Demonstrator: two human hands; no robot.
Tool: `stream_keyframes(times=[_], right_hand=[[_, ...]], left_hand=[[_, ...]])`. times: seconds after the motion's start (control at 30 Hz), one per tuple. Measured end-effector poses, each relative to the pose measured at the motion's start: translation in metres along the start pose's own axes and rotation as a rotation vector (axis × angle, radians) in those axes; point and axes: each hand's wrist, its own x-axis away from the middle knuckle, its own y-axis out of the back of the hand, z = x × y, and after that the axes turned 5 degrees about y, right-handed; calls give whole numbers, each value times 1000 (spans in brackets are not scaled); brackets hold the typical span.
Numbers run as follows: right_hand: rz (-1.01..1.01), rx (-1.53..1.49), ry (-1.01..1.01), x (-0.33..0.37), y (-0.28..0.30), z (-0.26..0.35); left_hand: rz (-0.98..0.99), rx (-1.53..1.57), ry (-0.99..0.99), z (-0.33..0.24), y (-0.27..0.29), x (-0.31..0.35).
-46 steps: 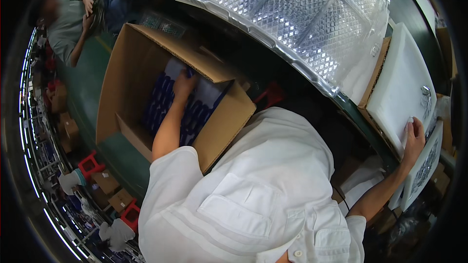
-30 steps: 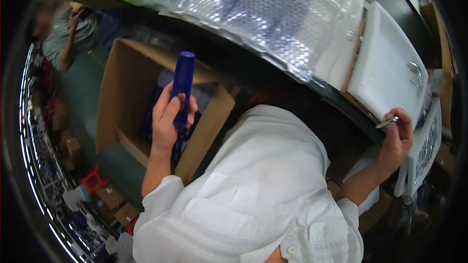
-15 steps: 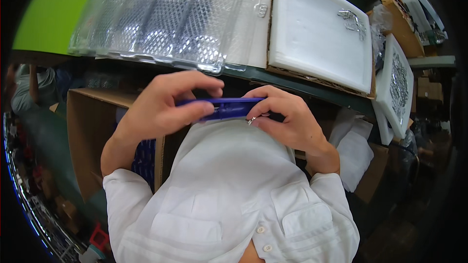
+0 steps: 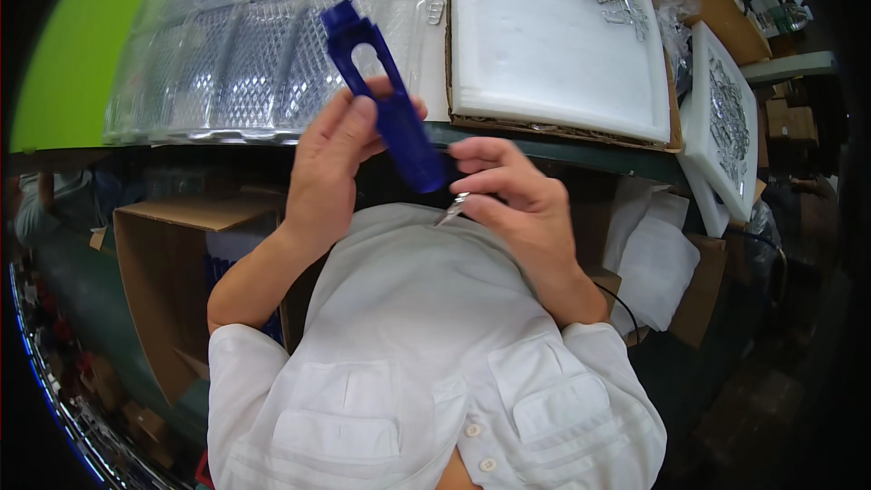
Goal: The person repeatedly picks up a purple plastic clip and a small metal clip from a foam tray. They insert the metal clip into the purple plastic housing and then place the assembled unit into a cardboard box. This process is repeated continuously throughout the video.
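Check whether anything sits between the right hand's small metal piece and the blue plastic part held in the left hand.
Nothing visible stands between them. The left hand holds the blue plastic part tilted above the bench edge, its lower end close by the right hand. The small metal piece, pinched in the right fingers, lies just below that end with only open air between.

- Lower end of blue plastic piece (image 4: 386, 91) hidden behind fingers of left hand (image 4: 336, 159) and tips of right hand (image 4: 513, 204).
- Most of small metal part (image 4: 451, 210) buried in right-hand pinch; only a sliver seen, shape too small to tell.
- Metal clips (image 4: 620, 2) on white foam tray (image 4: 544, 45), up and right of grip, too small to tell apart.
- Contents of cardboard box (image 4: 172, 263), below and left of grip, largely blocked by left forearm and box flap.
- Clear plastic tray (image 4: 245, 45) beyond grip cut off at top edge.
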Motion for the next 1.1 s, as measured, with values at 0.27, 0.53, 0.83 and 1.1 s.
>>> stream_keyframes(times=[0.27, 0.53, 0.83, 1.1], right_hand=[[-288, -43, 21, -15, 11, 19], [-303, 787, 311, -25, 4, 5], [-281, 1032, 320, -22, -1, 7], [-221, 1174, 395, -20, -4, -2]], left_hand=[[115, 84, 363, 16, -5, 10], [263, -13, 473, 28, -14, 17], [273, -137, 416, 35, -22, 17], [254, -239, 313, 41, -19, 13]])
